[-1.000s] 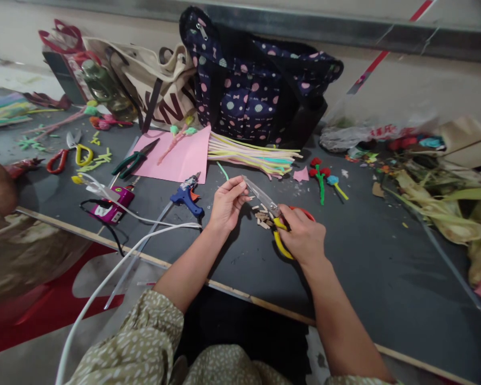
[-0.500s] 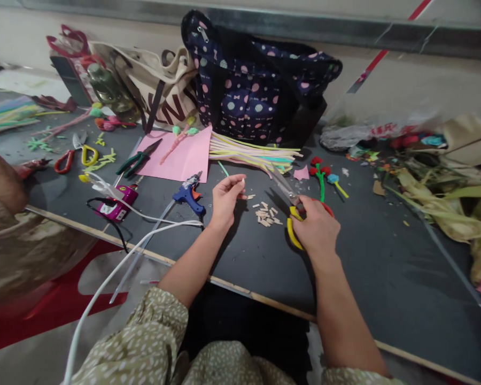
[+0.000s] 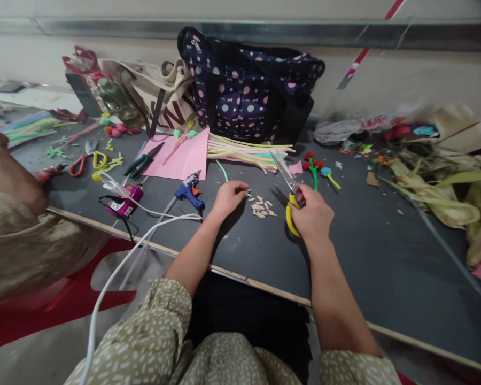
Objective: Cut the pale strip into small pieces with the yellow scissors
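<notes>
Head view, looking down on a dark worktop crowded with craft supplies. Right hand is closed around the yellow handles of a pair of scissors; blades point up and away toward the far edge, tips lifted off the surface, so the tool is carried rather than laid down. Blades look nearly together, though that is hard to tell at this angle.

Left hand rests low on the worktop, fingers curled narrow, fingertips just beside a small heap of short pale cut pieces. Whether it pinches one of them I cannot tell. The heap lies between the two hands, near the scissors, where snipped bits would drop.

Beyond the hands: a bundle of pale pipe cleaners fanned out beside a pink paper sheet, both within arm's reach. A blue glue gun lies left of the left hand, its white cable trailing off the near edge. Green pliers sit farther left. A dotted navy bag stands at the back. Small red pipe-cleaner flowers lie just past the scissor tips. Another person's arm is at far left.
</notes>
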A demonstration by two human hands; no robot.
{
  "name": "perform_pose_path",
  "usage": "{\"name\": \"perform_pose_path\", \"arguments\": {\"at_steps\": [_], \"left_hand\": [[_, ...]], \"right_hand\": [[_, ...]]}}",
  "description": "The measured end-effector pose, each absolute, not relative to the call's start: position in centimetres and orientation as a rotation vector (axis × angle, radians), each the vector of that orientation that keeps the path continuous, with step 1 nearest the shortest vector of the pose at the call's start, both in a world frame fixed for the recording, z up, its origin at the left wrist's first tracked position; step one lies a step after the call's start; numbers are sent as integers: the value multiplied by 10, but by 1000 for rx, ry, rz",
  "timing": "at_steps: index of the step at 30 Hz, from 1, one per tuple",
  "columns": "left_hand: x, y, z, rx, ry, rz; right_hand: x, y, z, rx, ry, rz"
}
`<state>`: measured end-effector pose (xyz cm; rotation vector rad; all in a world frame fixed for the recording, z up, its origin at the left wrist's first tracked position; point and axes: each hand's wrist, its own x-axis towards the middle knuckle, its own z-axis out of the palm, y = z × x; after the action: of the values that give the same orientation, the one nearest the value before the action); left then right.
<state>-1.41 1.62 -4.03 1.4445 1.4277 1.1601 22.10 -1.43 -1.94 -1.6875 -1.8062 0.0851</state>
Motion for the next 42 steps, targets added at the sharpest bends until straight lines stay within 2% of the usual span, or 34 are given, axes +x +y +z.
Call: {"name": "perform_pose_path", "arguments": {"at_steps": [8,16,20,30,42], "left_hand": [[-21,21,-37,1498,1584,1320],[-24,18,-39,1917,1671,853],[-17,15,-38,1995,1740,770],[-17,17,-33,1877,1656,1115],[-16,8,-28,2183,1587,674]], "right_hand": [[225,-11,-20,-1693,-1738,82],[226,-8,-27,-1702,-1716,107],[226,-8,-27,-1706,-1716,124],[226,-7,-26,-1690,-1704,141],[223,-9,-25,-1672,-1744,148]]}}
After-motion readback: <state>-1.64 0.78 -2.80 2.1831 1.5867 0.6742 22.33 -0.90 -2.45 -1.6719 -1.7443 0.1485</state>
